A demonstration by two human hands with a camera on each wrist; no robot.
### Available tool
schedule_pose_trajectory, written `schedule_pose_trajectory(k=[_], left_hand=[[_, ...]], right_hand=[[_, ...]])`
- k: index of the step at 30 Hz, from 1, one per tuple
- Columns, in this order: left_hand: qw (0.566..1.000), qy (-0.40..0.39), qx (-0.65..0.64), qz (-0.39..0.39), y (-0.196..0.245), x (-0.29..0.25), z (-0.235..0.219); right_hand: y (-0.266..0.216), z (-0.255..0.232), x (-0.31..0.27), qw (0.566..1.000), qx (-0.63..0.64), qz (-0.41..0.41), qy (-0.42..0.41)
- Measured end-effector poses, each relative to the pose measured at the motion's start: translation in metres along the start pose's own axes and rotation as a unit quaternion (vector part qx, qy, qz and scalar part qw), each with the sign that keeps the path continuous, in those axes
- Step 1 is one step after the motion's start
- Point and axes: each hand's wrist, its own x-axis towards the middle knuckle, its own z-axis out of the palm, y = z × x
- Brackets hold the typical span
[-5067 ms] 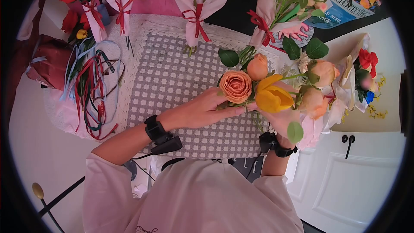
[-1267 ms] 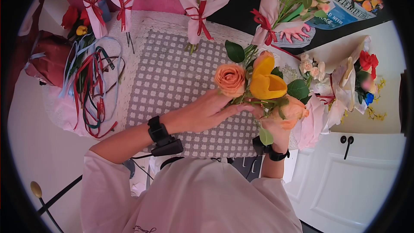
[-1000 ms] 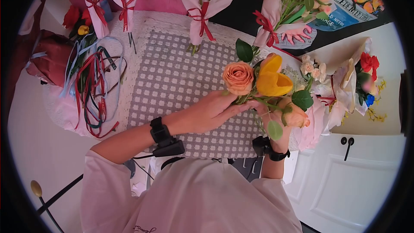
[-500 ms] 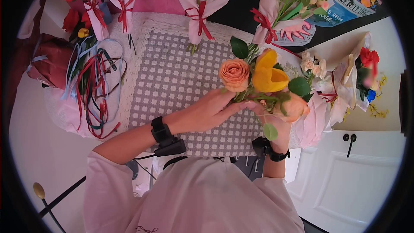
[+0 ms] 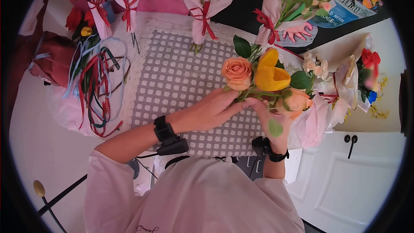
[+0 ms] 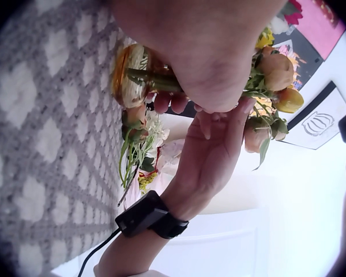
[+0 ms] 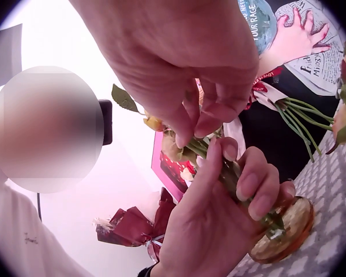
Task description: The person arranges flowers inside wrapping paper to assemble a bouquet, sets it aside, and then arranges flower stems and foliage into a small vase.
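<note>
My left hand (image 5: 207, 111) grips an amber glass vase (image 6: 131, 78) that stands on the grey-and-white dotted cloth. Flowers stand in it: a peach rose (image 5: 236, 73), a yellow tulip (image 5: 272, 74) and, leaning right, a peach bloom (image 5: 294, 102) with green leaves. Seen in the right wrist view, the left fingers (image 7: 259, 183) curl round the vase, hiding much of it. My right hand (image 5: 264, 115) is right at the flowers' stems (image 7: 199, 147) above the vase mouth, thumb and fingers pinching among them. The flower heads cover part of that hand in the head view.
Wrapped bouquets with red ribbons, such as one in pink paper (image 5: 201, 21), lie along the far edge. Tangled ribbons (image 5: 97, 86) and a dark red wrapped bundle (image 5: 54, 60) are at the left. White-wrapped flowers (image 5: 345, 77) stand right, near a white cabinet (image 5: 349, 177).
Over five seconds, my right hand and the peach blooms there have come down and left, and the tulip has shifted upward. Over the last half second the flowers shift only slightly.
</note>
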Motion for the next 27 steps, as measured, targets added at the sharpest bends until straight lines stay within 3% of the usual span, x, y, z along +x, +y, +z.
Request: schedule_pose_trajectory(k=[2, 4, 6, 7, 9, 10, 12, 20, 22, 25, 27], left_hand=[[1.000, -0.019, 0.002, -0.008, 0.002, -0.002, -0.002], [0.999, 0.014, 0.013, 0.047, -0.005, -0.002, 0.003], [0.999, 0.019, 0.003, 0.036, -0.008, -0.002, 0.006], [0.999, 0.028, -0.007, 0.026, -0.009, -0.001, 0.007], [1.000, 0.020, 0.004, 0.019, -0.020, -0.001, 0.009], [1.000, 0.017, 0.016, 0.013, -0.024, -0.002, 0.010], [1.000, 0.012, -0.021, 0.001, -0.013, -0.002, 0.007], [0.994, 0.006, -0.108, -0.010, -0.008, -0.001, 0.006], [0.998, 0.017, -0.049, 0.040, -0.012, 0.000, 0.005], [0.998, -0.004, -0.068, -0.017, 0.001, 0.004, -0.001], [0.997, -0.001, -0.071, -0.039, -0.001, 0.004, 0.002]], right_hand=[[-0.001, 0.004, 0.000, 1.000, 0.025, -0.009, 0.000], [0.001, 0.004, 0.002, 0.999, 0.049, -0.019, 0.003], [0.007, 0.000, 0.003, 0.992, -0.039, -0.116, -0.026], [0.007, 0.000, 0.002, 0.992, -0.038, -0.114, -0.022], [0.005, 0.002, -0.001, 0.992, 0.116, 0.041, -0.007], [0.007, 0.001, 0.001, 0.992, 0.117, 0.043, -0.004], [0.011, 0.000, 0.008, 0.995, -0.020, -0.093, -0.029], [-0.001, 0.003, 0.003, 0.998, 0.045, -0.011, -0.035], [0.005, 0.000, -0.003, 0.998, 0.046, -0.005, -0.034], [0.008, -0.017, -0.014, 0.996, -0.052, -0.077, -0.004], [0.017, -0.041, -0.021, 0.991, -0.109, -0.067, 0.047]])
